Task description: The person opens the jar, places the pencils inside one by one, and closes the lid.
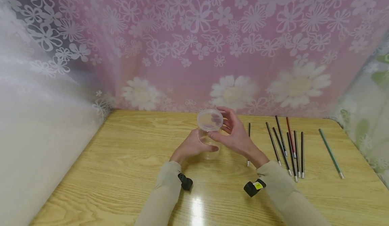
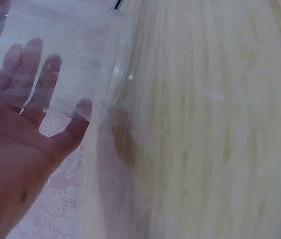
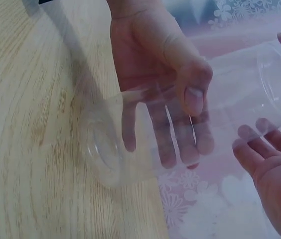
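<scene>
A clear plastic jar stands close to the table, tilted slightly, with a clear round lid at its top. My left hand holds the jar's body from the left. In the right wrist view its thumb lies across the front and its fingers show through the plastic behind. My right hand grips the top around the lid's rim, thumb in front and fingers on the far side. Through the transparent wall I see nothing inside the jar. Whether the lid sits fully down I cannot tell.
Several dark pencils and one red pencil lie on the wooden table to the right. Further right is a green pencil. Another dark pencil lies partly behind my right wrist. A floral curtain hangs behind the table.
</scene>
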`<control>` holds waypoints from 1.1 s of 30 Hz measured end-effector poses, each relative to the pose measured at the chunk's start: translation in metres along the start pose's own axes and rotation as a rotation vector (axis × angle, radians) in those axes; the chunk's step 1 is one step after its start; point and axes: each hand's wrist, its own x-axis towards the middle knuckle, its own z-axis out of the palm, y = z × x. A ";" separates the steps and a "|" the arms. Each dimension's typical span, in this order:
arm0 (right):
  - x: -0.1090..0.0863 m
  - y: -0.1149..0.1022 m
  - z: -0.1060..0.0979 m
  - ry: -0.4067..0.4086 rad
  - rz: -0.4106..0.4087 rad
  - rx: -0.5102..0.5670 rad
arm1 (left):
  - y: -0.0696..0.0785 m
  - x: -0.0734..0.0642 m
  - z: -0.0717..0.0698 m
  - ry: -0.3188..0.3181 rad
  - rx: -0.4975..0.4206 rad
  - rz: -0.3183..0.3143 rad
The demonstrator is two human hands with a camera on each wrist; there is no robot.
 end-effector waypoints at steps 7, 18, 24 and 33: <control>0.001 -0.001 0.005 0.059 0.040 -0.002 | -0.002 0.000 -0.001 0.006 0.016 0.004; 0.000 0.000 0.002 0.023 0.002 0.000 | -0.001 0.000 0.000 0.003 0.005 -0.001; 0.001 -0.001 0.006 0.067 0.032 -0.037 | 0.000 0.000 0.000 0.001 0.001 0.001; 0.001 -0.003 0.003 -0.012 0.002 0.040 | 0.000 0.000 0.000 -0.004 -0.019 0.011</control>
